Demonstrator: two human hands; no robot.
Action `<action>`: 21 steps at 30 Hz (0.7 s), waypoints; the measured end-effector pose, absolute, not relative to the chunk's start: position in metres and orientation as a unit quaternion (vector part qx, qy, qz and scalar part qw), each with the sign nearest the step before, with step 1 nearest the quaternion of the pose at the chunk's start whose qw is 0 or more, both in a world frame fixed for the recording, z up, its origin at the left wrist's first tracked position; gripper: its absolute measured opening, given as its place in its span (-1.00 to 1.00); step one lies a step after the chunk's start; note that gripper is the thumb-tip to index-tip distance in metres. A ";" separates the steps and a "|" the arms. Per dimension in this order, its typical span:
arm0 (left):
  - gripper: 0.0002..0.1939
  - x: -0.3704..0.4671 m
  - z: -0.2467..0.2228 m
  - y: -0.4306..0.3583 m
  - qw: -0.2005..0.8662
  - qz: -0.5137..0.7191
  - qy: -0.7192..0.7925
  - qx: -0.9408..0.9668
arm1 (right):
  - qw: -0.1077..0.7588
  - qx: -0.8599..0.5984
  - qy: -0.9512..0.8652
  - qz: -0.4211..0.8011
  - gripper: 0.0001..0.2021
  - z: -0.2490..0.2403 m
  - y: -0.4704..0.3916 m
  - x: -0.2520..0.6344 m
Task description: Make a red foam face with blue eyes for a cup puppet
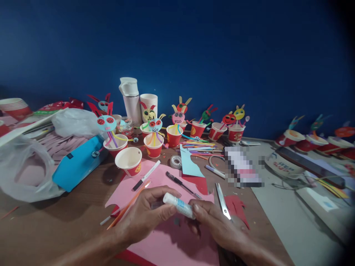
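Note:
Over the pink paper (188,247), a glue stick (181,207) with a white end and a blue-printed label is held aslant between my hands. My right hand (212,220) is closed round its lower end. The thumb and fingers of my left hand (148,210) pinch near the white end; something clear and blurred shows between them. Just beyond my hands lie a black pen (183,184) and a white marker (146,175) with a black cap. Scissors (223,203) rest beside my right hand, against red paper scraps (237,208). An orange pipe cleaner (122,214) passes by my left wrist.
Red paper cups (154,147) with paper-faced figures stand along the blue wall. A plain cup (129,162) is nearer. Pipe cleaners (199,147), a tape roll (175,162) and light-blue paper (191,162) lie mid-table. Plastic bags (27,173) fill the left; a phone (244,166) lies right.

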State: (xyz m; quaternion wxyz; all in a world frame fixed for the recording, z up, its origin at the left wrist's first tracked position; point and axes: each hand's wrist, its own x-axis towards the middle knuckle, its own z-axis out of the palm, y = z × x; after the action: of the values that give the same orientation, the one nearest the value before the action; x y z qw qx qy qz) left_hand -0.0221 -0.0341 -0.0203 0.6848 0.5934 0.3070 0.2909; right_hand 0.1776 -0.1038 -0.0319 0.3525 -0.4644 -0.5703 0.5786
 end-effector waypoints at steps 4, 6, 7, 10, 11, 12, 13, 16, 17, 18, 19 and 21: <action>-0.72 -0.021 -0.022 -0.033 0.709 0.287 0.316 0.561 | 0.385 -0.538 -0.571 0.487 -0.69 -0.035 -0.105 0.176; -0.71 -0.020 -0.022 -0.033 0.723 0.285 0.315 0.545 | 0.392 -0.568 -0.568 0.449 -0.71 -0.034 -0.106 0.174; -0.72 -0.019 -0.022 -0.032 0.728 0.284 0.313 0.540 | 0.394 -0.566 -0.567 0.451 -0.70 -0.032 -0.106 0.173; -0.76 -0.019 -0.020 -0.032 0.731 0.282 0.308 0.540 | 0.391 -0.502 -0.565 0.525 -0.64 -0.026 -0.105 0.173; -0.76 -0.019 -0.020 -0.032 0.728 0.281 0.308 0.544 | 0.383 -0.483 -0.569 0.545 -0.59 -0.025 -0.105 0.173; -0.77 -0.019 -0.019 -0.033 0.724 0.280 0.309 0.550 | 0.372 -0.473 -0.574 0.556 -0.53 -0.024 -0.105 0.173; -0.77 -0.019 -0.019 -0.033 0.718 0.281 0.310 0.556 | 0.364 -0.472 -0.579 0.556 -0.49 -0.024 -0.104 0.174; -0.79 -0.019 -0.016 -0.033 0.702 0.289 0.316 0.569 | 0.363 -0.505 -0.591 0.514 -0.56 -0.029 -0.104 0.175; -0.79 -0.019 -0.016 -0.033 0.700 0.291 0.318 0.569 | 0.365 -0.526 -0.595 0.486 -0.62 -0.031 -0.105 0.175; -0.78 -0.019 -0.015 -0.034 0.702 0.291 0.319 0.567 | 0.366 -0.550 -0.600 0.452 -0.68 -0.033 -0.105 0.175; -0.77 -0.019 -0.015 -0.034 0.706 0.289 0.320 0.562 | 0.364 -0.572 -0.605 0.417 -0.74 -0.034 -0.106 0.174; -0.75 -0.019 -0.014 -0.034 0.714 0.281 0.321 0.556 | 0.360 -0.601 -0.612 0.366 -0.83 -0.034 -0.107 0.174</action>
State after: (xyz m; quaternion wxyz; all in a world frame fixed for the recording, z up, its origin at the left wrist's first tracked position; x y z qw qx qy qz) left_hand -0.0193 -0.0344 -0.0142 0.7139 0.5556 0.3207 0.2807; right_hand 0.1736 -0.1071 -0.0341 0.3604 -0.6015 -0.6120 0.3657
